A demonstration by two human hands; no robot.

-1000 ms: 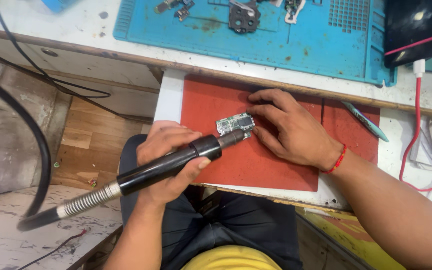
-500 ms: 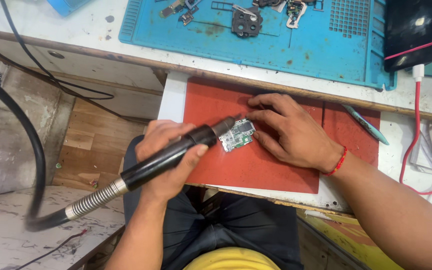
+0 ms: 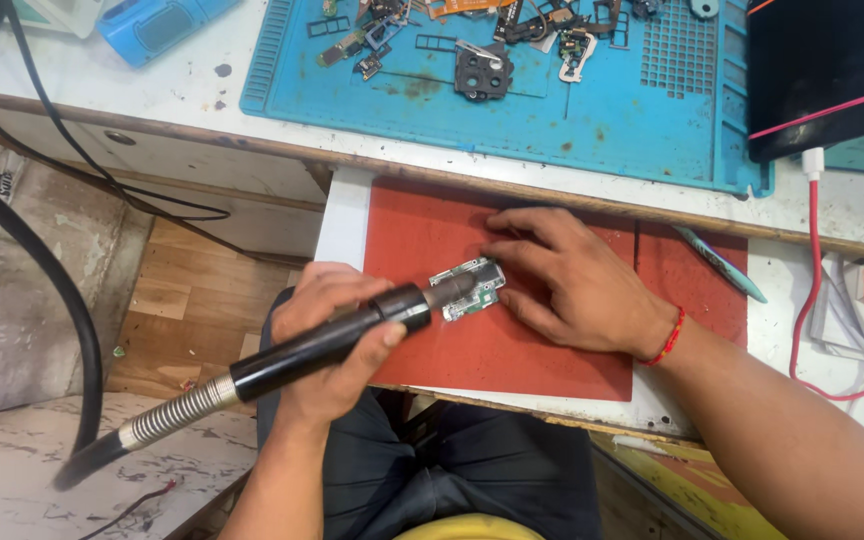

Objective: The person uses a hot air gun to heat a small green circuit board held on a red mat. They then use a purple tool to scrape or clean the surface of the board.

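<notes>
Head view — a small circuit board (image 3: 466, 288) pinned on a red mat (image 3: 512, 340) under a hot-air handpiece (image 3: 322, 345).

Largest first: the blue work mat (image 3: 652, 130) along the bench's far edge acts as a shallow tray, its moulded compartments and surface holding loose phone parts — a dark camera frame (image 3: 479, 72) among them. On the red mat, near its left edge, the left hand (image 3: 327, 345) is wrapped tight around the black handpiece, nozzle over the board; the right hand (image 3: 577, 285) presses fingertips against the board's right end. The board looks light, stiff and fragile — best held by its bare edges.
</notes>
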